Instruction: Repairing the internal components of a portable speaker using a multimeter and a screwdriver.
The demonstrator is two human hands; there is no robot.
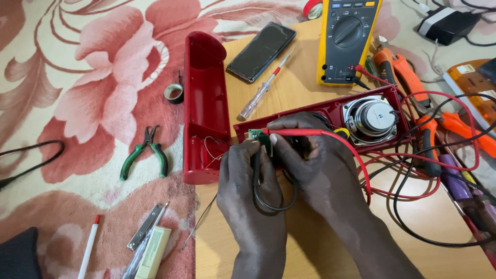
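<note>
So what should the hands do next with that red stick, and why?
Probably press the red probe tip steady on the small green board. The right hand already holds it there, the left hand holds the black probe beside it, and the yellow meter sits ready.

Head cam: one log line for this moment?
left hand: black probe lead | right hand: red probe on green board | red speaker shell open

A wooden board (310, 243) on flowered carpet (77, 77) bears multimeter (347, 39), phone (261, 51), screwdriver (264, 89).
</note>
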